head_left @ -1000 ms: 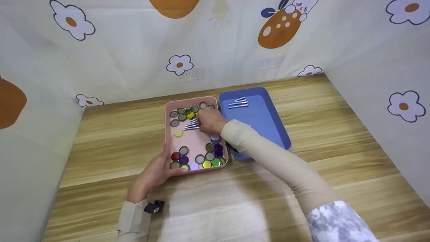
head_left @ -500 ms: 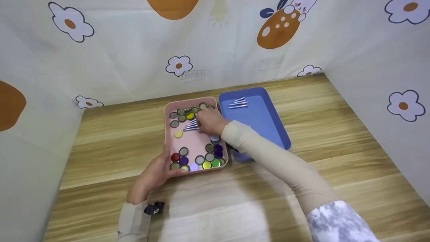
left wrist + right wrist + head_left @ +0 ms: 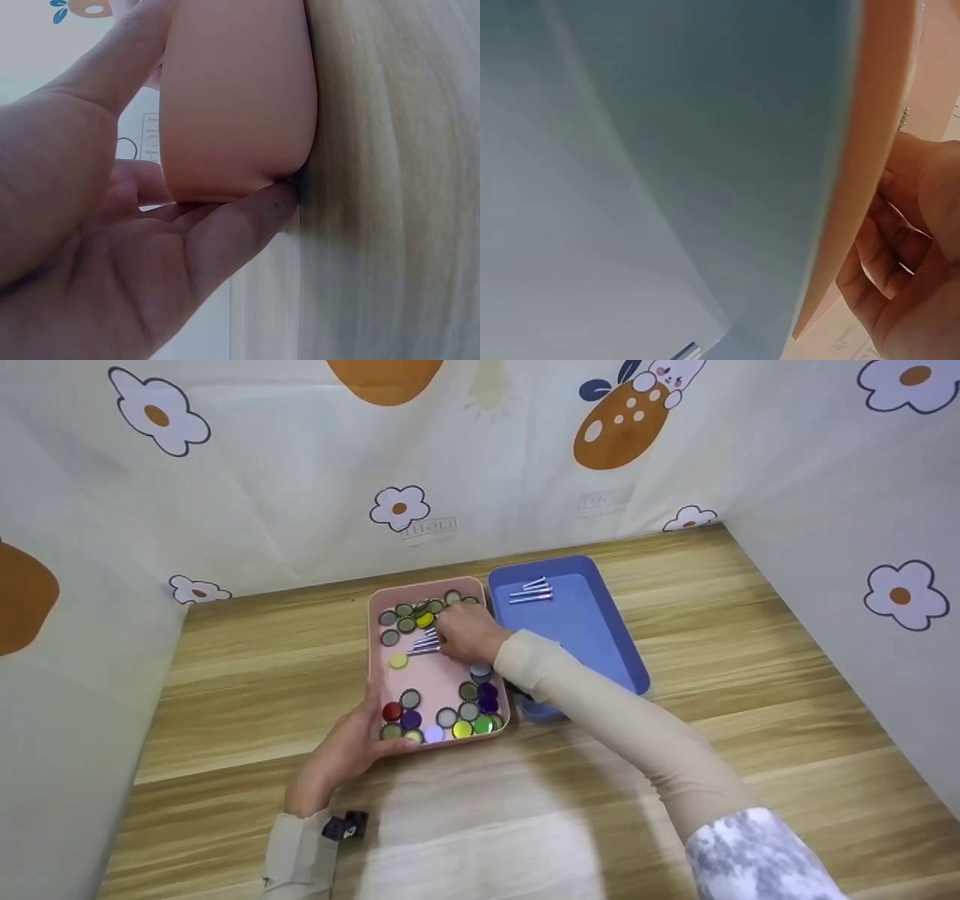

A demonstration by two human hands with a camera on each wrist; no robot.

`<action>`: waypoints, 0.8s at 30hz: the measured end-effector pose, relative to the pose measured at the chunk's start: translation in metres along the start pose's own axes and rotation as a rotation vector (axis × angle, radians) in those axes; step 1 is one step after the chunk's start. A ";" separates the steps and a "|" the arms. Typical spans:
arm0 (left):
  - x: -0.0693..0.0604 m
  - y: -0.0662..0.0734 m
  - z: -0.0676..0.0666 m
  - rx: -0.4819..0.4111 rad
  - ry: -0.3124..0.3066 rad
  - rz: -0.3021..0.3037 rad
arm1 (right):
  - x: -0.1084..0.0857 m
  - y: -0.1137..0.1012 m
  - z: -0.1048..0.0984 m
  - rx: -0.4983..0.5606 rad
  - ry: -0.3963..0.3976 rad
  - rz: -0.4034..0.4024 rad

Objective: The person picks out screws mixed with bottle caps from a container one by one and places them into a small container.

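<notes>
Two hands at the pink tray (image 3: pixel 435 679): left hand (image 3: pixel 349 746) grips its near-left corner, thumb along the near wall; right hand (image 3: pixel 472 631) is inside the far half, fingers curled, tips hidden, so can't tell if they pinch anything. Silver screws (image 3: pixel 424 643) lie on the tray floor just left of the right hand, the nearer one, long axes roughly left-right, right ends hidden under it. Bottle caps (image 3: pixel 392 710) sit at both tray ends; blue tray (image 3: pixel 577 622) is just beside, right, with a second screw group (image 3: pixel 532 592) near its far end.
</notes>
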State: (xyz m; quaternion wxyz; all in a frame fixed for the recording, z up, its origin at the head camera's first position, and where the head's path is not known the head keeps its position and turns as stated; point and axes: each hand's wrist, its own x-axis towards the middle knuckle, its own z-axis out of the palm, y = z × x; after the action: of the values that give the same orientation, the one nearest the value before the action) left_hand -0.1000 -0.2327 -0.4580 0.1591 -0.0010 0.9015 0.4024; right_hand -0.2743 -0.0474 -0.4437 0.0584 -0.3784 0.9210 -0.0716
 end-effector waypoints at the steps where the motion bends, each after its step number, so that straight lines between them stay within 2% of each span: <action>1: 0.000 0.000 0.000 -0.002 -0.001 -0.001 | 0.000 0.000 -0.001 -0.006 -0.001 -0.005; 9: 0.000 -0.001 0.000 0.042 0.024 0.030 | -0.001 -0.003 -0.005 -0.061 0.022 -0.002; 16: 0.000 0.000 0.001 0.017 0.007 0.019 | -0.003 -0.003 -0.008 -0.066 0.022 0.039; 24: 0.001 -0.001 0.000 -0.007 0.003 0.009 | -0.003 0.000 -0.013 -0.086 0.030 0.039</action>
State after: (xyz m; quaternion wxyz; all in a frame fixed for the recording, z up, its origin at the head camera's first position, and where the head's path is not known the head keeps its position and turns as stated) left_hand -0.1006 -0.2332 -0.4590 0.1558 0.0017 0.9004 0.4061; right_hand -0.2740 -0.0439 -0.4310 0.0298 -0.3612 0.9313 -0.0364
